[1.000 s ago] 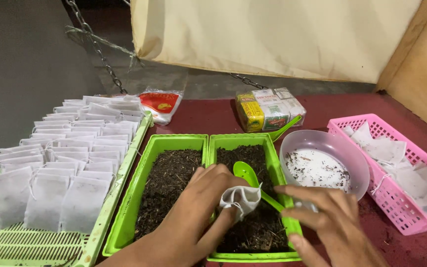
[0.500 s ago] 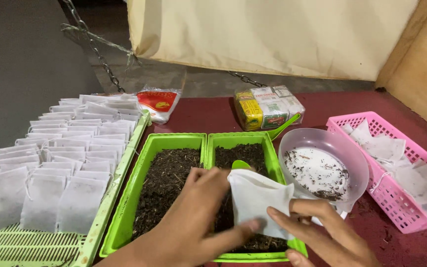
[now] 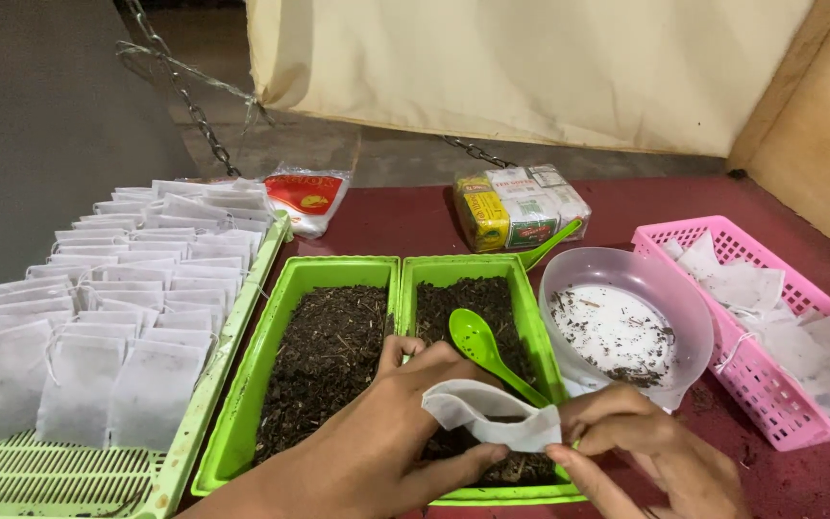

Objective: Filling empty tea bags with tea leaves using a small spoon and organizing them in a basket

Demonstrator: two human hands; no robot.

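Note:
My left hand [image 3: 391,432] and my right hand [image 3: 641,447] together hold a small white filter bag [image 3: 492,418], its mouth pulled open, just above the right green tray [image 3: 463,271] of dark loose tea. A green plastic spoon [image 3: 487,348] lies on the tea in that tray, right behind the bag. The left green tray [image 3: 290,317] beside it also holds dark tea.
A light green slatted tray [image 3: 69,471] at left carries several rows of filled white bags [image 3: 136,288]. A translucent bowl [image 3: 626,322] with tea crumbs sits at right, then a pink basket [image 3: 770,327] of empty bags. Two tea packets [image 3: 521,207] [image 3: 307,197] lie behind.
The crumpled bag was spread flat between both hands, and now its mouth is held open. The green spoon, briefly hidden by the bag, shows again.

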